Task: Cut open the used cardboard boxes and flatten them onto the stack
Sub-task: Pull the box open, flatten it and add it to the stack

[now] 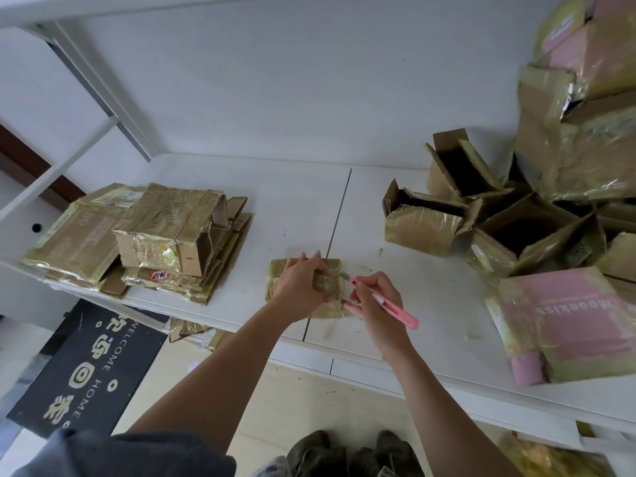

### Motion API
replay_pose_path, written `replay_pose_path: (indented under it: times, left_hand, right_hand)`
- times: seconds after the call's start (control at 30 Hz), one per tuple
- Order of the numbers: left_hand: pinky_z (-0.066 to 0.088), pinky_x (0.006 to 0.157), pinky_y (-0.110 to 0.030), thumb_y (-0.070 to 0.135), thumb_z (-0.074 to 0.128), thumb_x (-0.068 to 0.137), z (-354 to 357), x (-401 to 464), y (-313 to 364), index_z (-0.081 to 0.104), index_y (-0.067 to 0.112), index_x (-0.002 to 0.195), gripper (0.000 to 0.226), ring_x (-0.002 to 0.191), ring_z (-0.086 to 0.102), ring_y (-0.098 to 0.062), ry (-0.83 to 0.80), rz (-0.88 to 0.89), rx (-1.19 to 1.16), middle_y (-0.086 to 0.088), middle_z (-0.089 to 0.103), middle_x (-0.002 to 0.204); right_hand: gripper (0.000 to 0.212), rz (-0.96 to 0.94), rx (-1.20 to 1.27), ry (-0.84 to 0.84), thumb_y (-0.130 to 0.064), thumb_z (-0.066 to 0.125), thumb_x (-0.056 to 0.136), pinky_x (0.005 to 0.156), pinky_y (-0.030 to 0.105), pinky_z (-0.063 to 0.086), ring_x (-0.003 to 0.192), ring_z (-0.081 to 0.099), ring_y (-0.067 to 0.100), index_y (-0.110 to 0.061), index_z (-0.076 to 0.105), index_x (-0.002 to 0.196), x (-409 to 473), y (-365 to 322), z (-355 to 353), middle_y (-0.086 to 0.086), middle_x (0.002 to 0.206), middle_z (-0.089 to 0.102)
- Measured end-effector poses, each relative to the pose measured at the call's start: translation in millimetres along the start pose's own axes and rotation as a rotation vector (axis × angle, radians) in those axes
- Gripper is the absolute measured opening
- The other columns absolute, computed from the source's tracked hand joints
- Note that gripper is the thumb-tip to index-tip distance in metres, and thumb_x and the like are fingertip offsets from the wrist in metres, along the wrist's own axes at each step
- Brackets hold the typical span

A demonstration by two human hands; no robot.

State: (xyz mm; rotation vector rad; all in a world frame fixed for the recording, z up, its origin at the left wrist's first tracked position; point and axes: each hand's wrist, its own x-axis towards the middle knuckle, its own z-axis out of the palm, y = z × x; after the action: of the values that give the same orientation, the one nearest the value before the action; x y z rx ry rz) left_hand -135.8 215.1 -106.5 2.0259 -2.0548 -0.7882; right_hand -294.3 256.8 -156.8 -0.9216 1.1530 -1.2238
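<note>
A small taped cardboard box [277,272] lies on the white table [406,304] near its front edge. My left hand [303,287] rests on top of it, fingers curled over a crumpled bit of tape at the box's right side. My right hand [375,301] grips a pink utility knife [395,309], its blade tip at the box's right edge beside my left fingers. The stack of flattened boxes [86,242] sits at the left of the table, with one box [165,232] lying partly collapsed on top.
A heap of used boxes [537,215], several open, fills the table's right side, with a pink printed box [564,321] at the front right. Cardboard scraps [189,330] lie on the floor below the table. A dark welcome mat [89,366] is at lower left.
</note>
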Motion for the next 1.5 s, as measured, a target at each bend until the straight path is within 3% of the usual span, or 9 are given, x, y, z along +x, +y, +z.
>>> replay_pose_path:
  times: [0.2, 0.37, 0.5, 0.73, 0.8, 0.87, 1.17, 1.4, 1.5]
  left_hand:
    - [0.025, 0.112, -0.037, 0.023, 0.084, 0.074, -0.3, 1.9, 1.0, 0.057, 0.024, 0.12, 0.053, 0.149, 0.016, -0.022, -0.004, -0.01, 0.006, 0.005, 0.037, 0.155]
    - [0.026, 0.112, -0.038, 0.023, 0.083, 0.074, -1.0, 1.5, 2.0, 0.057, 0.022, 0.12, 0.052, 0.149, 0.016, -0.022, -0.03, -0.008, 0.014, 0.003, 0.039, 0.153]
    - [0.028, 0.112, -0.038, 0.022, 0.082, 0.075, -2.6, 0.5, 2.9, 0.055, 0.022, 0.12, 0.052, 0.148, 0.018, -0.024, -0.045, -0.009, 0.002, -0.002, 0.042, 0.151]
    - [0.03, 0.112, -0.04, 0.019, 0.081, 0.076, -5.8, -6.9, 9.1, 0.052, 0.023, 0.104, 0.04, 0.136, 0.034, -0.03, -0.031, 0.026, -0.009, -0.001, 0.05, 0.14]
    - [0.035, 0.104, -0.039, 0.017, 0.081, 0.075, -7.4, -7.6, 9.8, 0.049, 0.025, 0.099, 0.04, 0.123, 0.043, -0.03, -0.032, 0.022, -0.024, -0.002, 0.056, 0.12]
    - [0.034, 0.082, -0.032, 0.015, 0.081, 0.075, -9.8, -7.9, 11.6, 0.047, 0.024, 0.096, 0.041, 0.098, 0.046, -0.023, -0.029, 0.024, -0.024, 0.004, 0.051, 0.094]
    - [0.026, 0.059, -0.021, 0.008, 0.082, 0.071, -12.5, -5.3, 11.5, 0.048, 0.014, 0.087, 0.038, 0.068, 0.035, -0.006, -0.036, 0.03, -0.082, 0.005, 0.045, 0.077]
    - [0.03, 0.057, -0.024, 0.009, 0.085, 0.067, -9.8, -1.0, 5.0, 0.05, 0.019, 0.077, 0.038, 0.095, 0.049, -0.02, -0.062, -0.007, -0.163, 0.003, 0.055, 0.082]
    - [0.045, 0.074, -0.022, 0.014, 0.079, 0.077, -17.1, 4.9, -5.0, 0.068, 0.021, 0.087, 0.016, 0.098, 0.057, -0.014, -0.053, 0.003, -0.27, 0.003, 0.066, 0.095]
  right_hand:
    - [0.013, 0.02, -0.058, -0.028, 0.001, 0.055, 0.095, 0.086, 0.049, 0.059, 0.074, 0.063, 0.011, -0.002, 0.055, 0.082, -8.3, 3.0, -7.2, -0.003, 0.068, 0.062]
    - [0.019, 0.022, -0.119, -0.042, -0.003, 0.057, 0.093, 0.089, 0.061, 0.053, 0.08, 0.066, 0.028, -0.011, 0.057, 0.076, -15.2, -3.9, -21.7, 0.011, 0.075, 0.066]
    - [0.01, -0.002, -0.009, -0.003, 0.0, 0.054, 0.096, 0.088, 0.055, 0.056, 0.076, 0.061, 0.021, 0.001, 0.054, 0.087, -6.2, -10.1, -15.5, 0.008, 0.073, 0.06]
    - [0.012, 0.002, -0.051, -0.024, 0.0, 0.054, 0.097, 0.082, 0.049, 0.06, 0.077, 0.066, 0.012, -0.003, 0.054, 0.085, -4.9, 0.7, 3.2, -0.005, 0.074, 0.066]
    - [0.011, -0.002, -0.038, -0.011, 0.0, 0.054, 0.097, 0.081, 0.044, 0.061, 0.077, 0.066, 0.014, 0.0, 0.053, 0.086, -6.2, 2.6, 0.4, -0.002, 0.074, 0.065]
    - [0.011, 0.0, -0.002, 0.023, -0.001, 0.054, 0.096, 0.08, 0.04, 0.06, 0.076, 0.064, 0.018, 0.001, 0.052, 0.086, -6.5, 3.3, -1.1, 0.007, 0.073, 0.061]
    - [0.013, -0.019, -0.029, 0.011, 0.0, 0.054, 0.097, 0.08, 0.041, 0.06, 0.076, 0.064, 0.014, -0.004, 0.053, 0.085, -5.9, 4.6, -0.5, 0.003, 0.073, 0.061]
    - [0.018, 0.015, -0.136, -0.085, 0.005, 0.055, 0.094, 0.085, 0.046, 0.059, 0.078, 0.068, 0.018, -0.005, 0.056, 0.078, -7.6, -2.3, -16.0, 0.003, 0.075, 0.068]
    - [0.015, 0.019, -0.055, -0.035, 0.007, 0.053, 0.094, 0.084, 0.046, 0.06, 0.068, 0.063, 0.016, 0.003, 0.054, 0.079, -0.7, -13.0, -23.2, 0.005, 0.068, 0.063]
